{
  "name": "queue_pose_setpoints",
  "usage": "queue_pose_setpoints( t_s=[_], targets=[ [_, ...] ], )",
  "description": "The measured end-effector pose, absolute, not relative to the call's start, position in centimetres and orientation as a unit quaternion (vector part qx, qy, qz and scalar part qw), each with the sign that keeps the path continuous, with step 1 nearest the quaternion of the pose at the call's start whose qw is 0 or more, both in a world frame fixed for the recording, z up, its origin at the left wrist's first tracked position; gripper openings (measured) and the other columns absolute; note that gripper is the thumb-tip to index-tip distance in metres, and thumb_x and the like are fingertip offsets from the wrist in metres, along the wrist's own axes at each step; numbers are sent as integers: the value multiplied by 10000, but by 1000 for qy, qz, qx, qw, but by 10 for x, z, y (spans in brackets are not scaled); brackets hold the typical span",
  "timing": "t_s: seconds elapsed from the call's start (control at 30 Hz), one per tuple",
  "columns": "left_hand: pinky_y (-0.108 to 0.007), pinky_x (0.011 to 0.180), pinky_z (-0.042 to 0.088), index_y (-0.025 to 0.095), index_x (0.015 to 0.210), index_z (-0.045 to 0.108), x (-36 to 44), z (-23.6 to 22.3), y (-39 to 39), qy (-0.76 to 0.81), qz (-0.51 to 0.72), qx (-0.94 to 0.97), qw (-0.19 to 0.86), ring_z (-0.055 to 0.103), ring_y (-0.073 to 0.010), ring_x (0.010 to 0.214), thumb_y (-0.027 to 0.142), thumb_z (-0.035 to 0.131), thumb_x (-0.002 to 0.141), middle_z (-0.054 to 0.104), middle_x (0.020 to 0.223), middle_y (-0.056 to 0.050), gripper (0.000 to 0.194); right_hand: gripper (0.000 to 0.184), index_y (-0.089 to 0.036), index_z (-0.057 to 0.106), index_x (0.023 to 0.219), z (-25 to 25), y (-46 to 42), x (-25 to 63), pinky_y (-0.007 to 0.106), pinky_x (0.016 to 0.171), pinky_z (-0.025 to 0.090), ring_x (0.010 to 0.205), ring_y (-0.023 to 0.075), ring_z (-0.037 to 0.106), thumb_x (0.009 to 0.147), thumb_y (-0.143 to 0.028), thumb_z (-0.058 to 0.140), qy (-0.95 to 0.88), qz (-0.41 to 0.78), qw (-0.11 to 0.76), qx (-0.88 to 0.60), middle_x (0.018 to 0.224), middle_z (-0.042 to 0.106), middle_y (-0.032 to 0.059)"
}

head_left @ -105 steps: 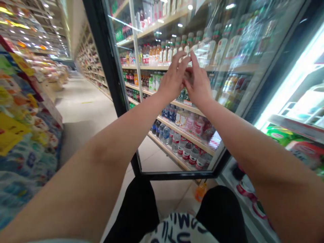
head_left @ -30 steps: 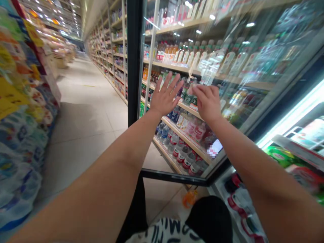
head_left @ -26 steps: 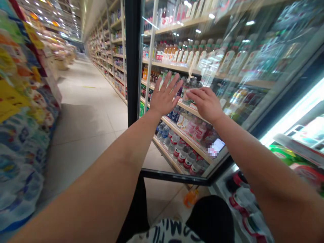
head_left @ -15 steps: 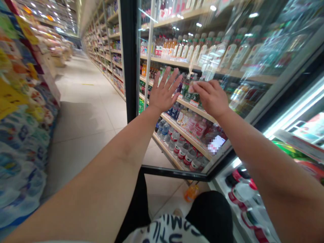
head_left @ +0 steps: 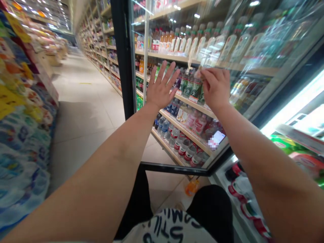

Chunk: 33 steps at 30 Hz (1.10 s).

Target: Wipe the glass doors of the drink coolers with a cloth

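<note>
Before me stands the glass door [head_left: 174, 168] of a refrigerated cabinet, swung open, with a black frame. My left hand [head_left: 160, 90] lies against the pane with its fingers spread, and nothing is in it. Just to its right, my right hand [head_left: 217, 87] pinches a small crumpled pale wad, which looks like a tissue [head_left: 198, 73], at the glass. Most of the wad is hidden by the fingers. Streaky smears and reflections show on the upper right of the pane.
Through the glass, shelves with several rows of drink bottles [head_left: 202, 44] show. A lit phone-like screen [head_left: 219, 137] appears low on the pane. Right is the lit cabinet with bottles [head_left: 244, 202]. An orange bottle [head_left: 191, 187] is near my knee. Bagged goods [head_left: 22, 162] flank the aisle [head_left: 81, 118].
Both hands were together at the wad; they have since parted, the left spreading on the glass. The right hand has shifted down-left, then back up and right with the tissue.
</note>
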<state>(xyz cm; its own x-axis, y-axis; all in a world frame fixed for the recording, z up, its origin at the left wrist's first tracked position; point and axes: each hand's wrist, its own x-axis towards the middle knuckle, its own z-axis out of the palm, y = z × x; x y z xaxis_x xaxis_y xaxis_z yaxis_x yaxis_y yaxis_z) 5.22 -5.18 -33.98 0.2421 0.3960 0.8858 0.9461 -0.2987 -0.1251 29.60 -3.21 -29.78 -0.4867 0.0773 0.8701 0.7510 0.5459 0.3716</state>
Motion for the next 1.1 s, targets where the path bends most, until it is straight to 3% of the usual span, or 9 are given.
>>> queue_pose_setpoints(
  t_s=[0.2,0.4,0.57,0.77,0.93,1.1],
  targets=[
    [-466,1269,-135,245,1638,242,53,-339,-53,-467,-396,-716,335,-92,-213,1534,371,401,1018,69,1681,11,652,405,-239,614,1371,-307,-36,296,489,1042,489,1159,283,544,1029,-176,405,-816,-376,360,-251,1306,646,56],
    [-431,1260,-167,256,1636,249,52,-339,-52,-467,-403,-714,332,-104,-197,1529,363,417,1012,58,1668,32,655,413,-234,628,1350,-310,-34,295,517,1064,469,1178,295,527,1006,-148,416,-776,-367,431,-278,1330,627,70],
    [-472,1269,-140,271,1637,235,52,-340,-52,-445,-419,-724,321,-86,-204,1533,367,408,1025,67,1672,40,643,393,-263,622,1376,-314,-35,294,467,1044,499,1149,268,549,1047,-221,409,-824,-382,345,-239,1329,643,31],
    [-475,1271,-143,263,1636,245,51,-340,-53,-453,-413,-723,318,-92,-217,1533,385,401,1025,49,1673,35,642,433,-226,621,1379,-299,-29,299,537,1063,458,1182,298,508,1024,-174,379,-772,-374,435,-272,1330,618,81],
    [-449,1265,-165,228,1631,248,52,-340,-52,-462,-400,-719,331,-142,-171,1521,395,374,1033,33,1669,29,633,399,-259,585,1407,-306,-33,298,470,1060,481,1169,269,529,1069,-233,375,-832,-383,327,-232,1367,620,23],
    [-349,1219,-270,280,1629,206,53,-339,-48,-487,-392,-708,329,-240,-110,1481,420,341,1026,-23,1647,134,634,416,-253,608,1378,-290,-28,300,492,1073,430,1183,284,496,1067,-209,336,-776,-386,418,-272,1339,623,65]
  ],
)
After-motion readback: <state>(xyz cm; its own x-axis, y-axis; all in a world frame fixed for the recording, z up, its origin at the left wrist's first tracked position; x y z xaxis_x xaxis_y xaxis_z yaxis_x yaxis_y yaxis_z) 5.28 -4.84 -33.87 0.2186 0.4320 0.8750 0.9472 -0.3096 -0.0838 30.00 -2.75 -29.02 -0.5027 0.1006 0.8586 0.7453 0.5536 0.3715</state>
